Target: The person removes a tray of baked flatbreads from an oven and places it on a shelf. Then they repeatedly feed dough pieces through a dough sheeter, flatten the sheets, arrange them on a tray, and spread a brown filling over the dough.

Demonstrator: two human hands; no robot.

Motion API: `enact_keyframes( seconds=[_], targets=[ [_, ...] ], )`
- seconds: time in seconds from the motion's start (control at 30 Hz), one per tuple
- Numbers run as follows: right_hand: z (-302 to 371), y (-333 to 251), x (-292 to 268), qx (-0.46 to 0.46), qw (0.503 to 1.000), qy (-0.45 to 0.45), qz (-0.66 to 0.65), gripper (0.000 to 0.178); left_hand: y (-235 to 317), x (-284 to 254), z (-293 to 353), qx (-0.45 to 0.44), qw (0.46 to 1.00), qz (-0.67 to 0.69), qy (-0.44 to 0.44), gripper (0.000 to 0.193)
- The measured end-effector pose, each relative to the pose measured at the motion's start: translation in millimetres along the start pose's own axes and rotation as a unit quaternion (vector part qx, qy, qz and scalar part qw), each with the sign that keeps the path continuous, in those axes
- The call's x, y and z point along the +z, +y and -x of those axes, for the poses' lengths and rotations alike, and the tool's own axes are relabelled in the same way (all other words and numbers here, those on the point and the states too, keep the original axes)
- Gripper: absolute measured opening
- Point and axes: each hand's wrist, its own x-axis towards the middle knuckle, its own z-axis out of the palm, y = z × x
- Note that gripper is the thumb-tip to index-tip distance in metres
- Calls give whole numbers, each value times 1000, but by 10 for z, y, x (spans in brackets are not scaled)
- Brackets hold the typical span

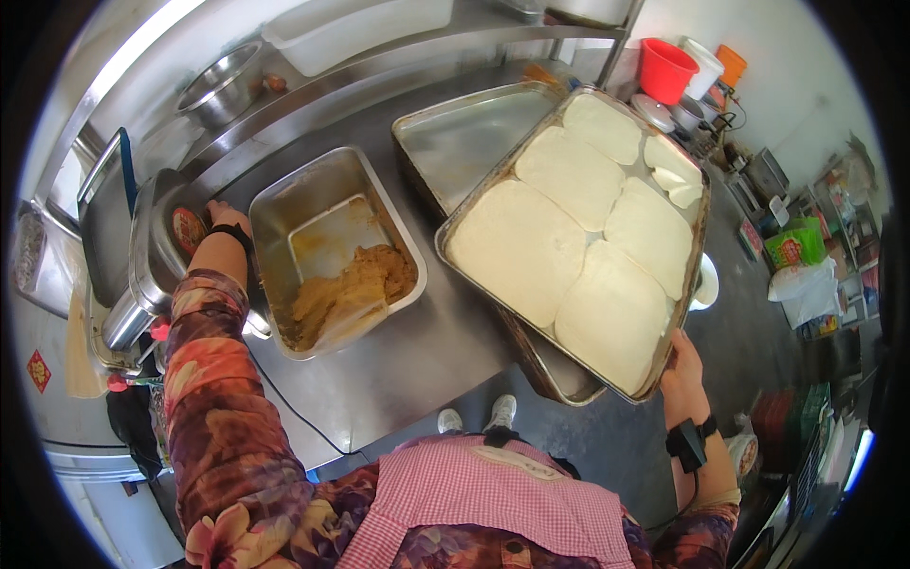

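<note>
My right hand [681,365] is closed on the near right edge of a large metal baking tray [540,334]. Several flat pale dough sheets [519,248] cover most of this tray, and a torn, folded piece [675,174] lies at its far right. The tray sits tilted across other stacked trays. My left hand [230,218] is at the far left side of a deep steel pan [406,270], beside a round metal container with a red label [188,229]. Its fingers are too small and partly hidden to read. Brown paste [365,282] and a pale scraper-like sheet [349,327] lie in the pan.
An empty-looking metal tray [474,133] lies behind the dough tray. The steel table [445,346] carries the pan and trays. A shelf above holds a steel bowl [223,85] and a white plastic bin [355,33]. Buckets, including a red one [667,71], stand at the far right.
</note>
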Motion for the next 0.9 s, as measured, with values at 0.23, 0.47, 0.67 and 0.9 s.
enact_keyframes(
  seconds=[0.23, 0.47, 0.67, 0.9],
  targets=[
    [-168, 76, -23, -31, 999, 13, 18, 32, -21, -28, 174, -3, 997, 45, 59, 43],
    [266, 45, 198, 110, 981, -70, 141, 19, -118, -472, 744, 68, 826, 334, 449, 36],
    [863, 161, 571, 250, 919, -195, 236, 27, 215, -566, 1765, 366, 654, 602, 275, 42],
    [1008, 159, 931, 410, 767, -374, 323, 32, 1063, -435, 2579, 471, 533, 701, 52, 55]
  ],
)
